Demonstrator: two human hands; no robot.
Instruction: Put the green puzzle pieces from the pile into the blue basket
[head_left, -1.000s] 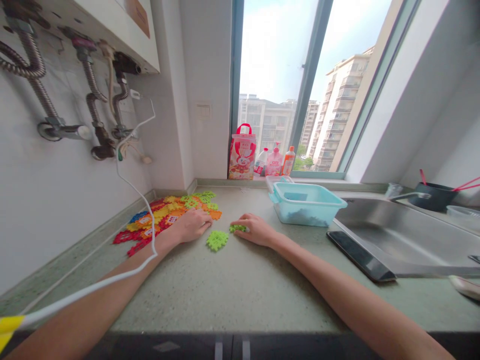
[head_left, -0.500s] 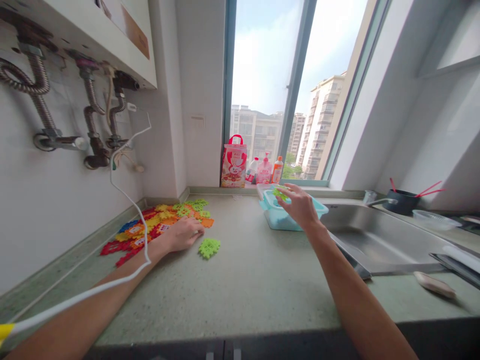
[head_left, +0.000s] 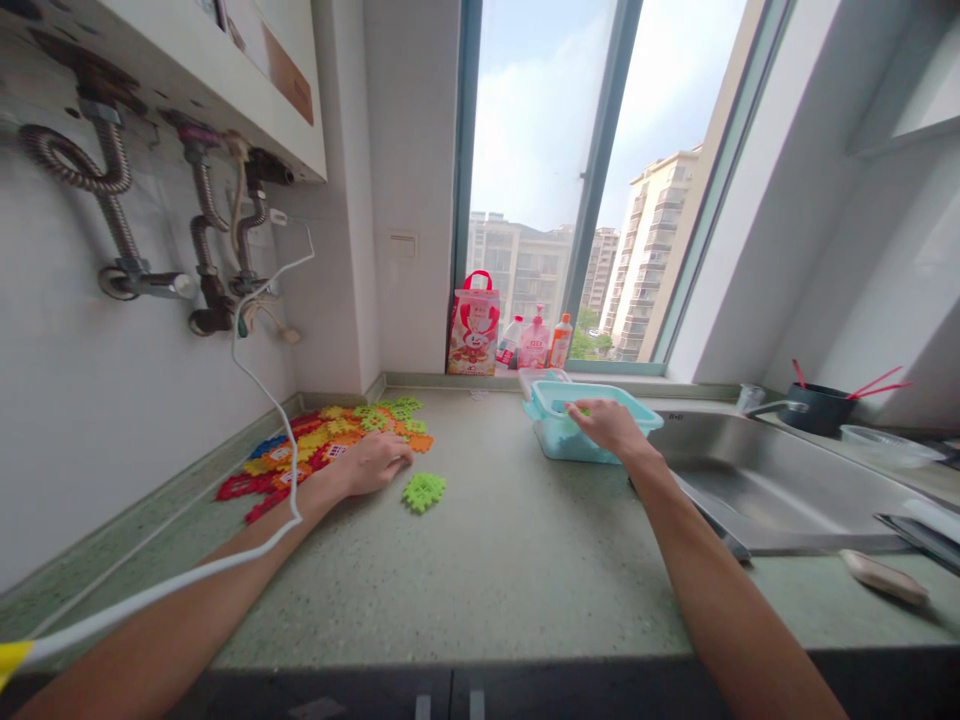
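**Sorting toy tiles at a kitchen window**

While a wide stretch of speckled bench [head_left: 480, 570] lies bare in the foreground, leaving both forearms free room, the left hand [head_left: 371, 462] rests flat, fingers loosely spread and gripping nothing, at the near edge of the heap of coloured tiles [head_left: 315, 445] banked against the wall. One green tile [head_left: 424, 491] lies apart, just beside that hand. Farther back, the right hand [head_left: 611, 425] dips over the rim of the turquoise tub [head_left: 559, 440], its grip curled around a small green piece [head_left: 583, 410]; how firmly cannot be told. The tub stands just beside the sink [head_left: 787, 480], whose edge bounds the right. Bottles [head_left: 536, 342] line the sill.
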